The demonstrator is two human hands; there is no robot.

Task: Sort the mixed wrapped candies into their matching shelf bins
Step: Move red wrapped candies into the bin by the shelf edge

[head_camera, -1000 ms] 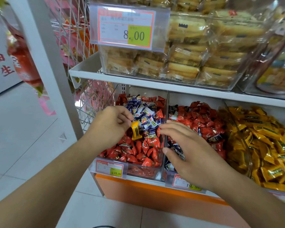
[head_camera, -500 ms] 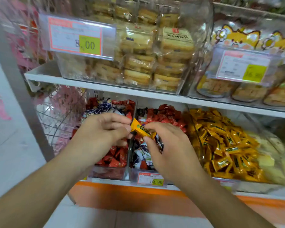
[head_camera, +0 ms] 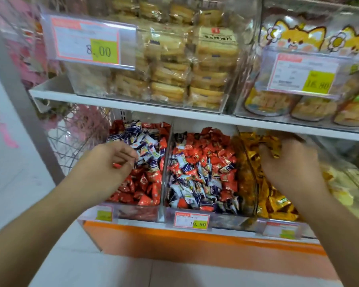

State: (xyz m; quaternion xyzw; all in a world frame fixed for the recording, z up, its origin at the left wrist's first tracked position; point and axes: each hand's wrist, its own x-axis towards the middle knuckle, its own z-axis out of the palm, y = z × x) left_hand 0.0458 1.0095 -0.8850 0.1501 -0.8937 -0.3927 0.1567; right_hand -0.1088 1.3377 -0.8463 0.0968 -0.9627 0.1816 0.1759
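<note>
— Left hand (head_camera: 110, 162)?
— Forearm stretched forward, fingers loosely curled, nothing visibly held.
— Right hand (head_camera: 288, 162)?
— Reaching further forward, back up, fingers (head_camera: 266, 151) bent downward; any hold is hidden.

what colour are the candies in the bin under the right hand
Golden yellow wrappers, under the right hand; head view.

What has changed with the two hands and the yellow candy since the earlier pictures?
The yellow candy passed from the left hand to the right hand, which moved right over the yellow candy bin; whether it still holds it is unclear. The left hand stayed over the left bin.
</note>
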